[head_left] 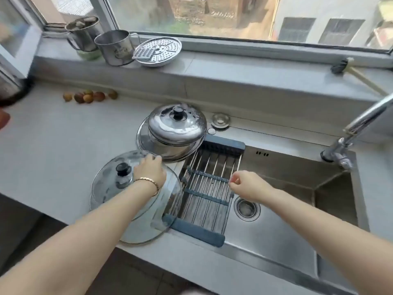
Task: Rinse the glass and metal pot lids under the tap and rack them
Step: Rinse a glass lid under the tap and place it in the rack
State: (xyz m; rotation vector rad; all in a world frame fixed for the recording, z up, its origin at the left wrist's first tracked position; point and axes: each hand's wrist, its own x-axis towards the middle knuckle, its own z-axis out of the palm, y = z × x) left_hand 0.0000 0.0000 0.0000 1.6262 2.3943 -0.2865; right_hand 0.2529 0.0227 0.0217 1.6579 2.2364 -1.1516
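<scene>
Glass lid (106, 184) lies flat on the table (53, 145), knob (123, 168) up, its near-right edge hanging over the sink's rim and the rack's blue end bar. The left hand (150, 171) is laid across its far side with the fingers curled over the rim, so it has the lid by the edge rather than by the knob. A second rim seems to show beneath at the left (perhaps another lid under it; I can't be sure). Just behind sits the metal lid (177, 124), domed, black knob up, on top of a stack of other steel pieces.

The right hand (244, 184) hangs above the rack, fingers loosely curled, with nothing in it. The rack (210, 184) spans the left part of the sink (276, 241); neither lid is on it yet. The tap (361, 118) stands at the far right, its spout out of sight, and I see no water running in the basin.

As I read it, this is the very start: the glass lid is being taken up, and nothing is rinsed or racked. The next move calls for tipping the lid off the table and carrying it across the rack to the tap, with the free hand turning the water on. Glass held by the rim alone can slip once wet, so a second grip on the knob would be wise.

Further off, small fruit (89, 96) lie by the wall and steel mugs (116, 47) stand on the sill.
</scene>
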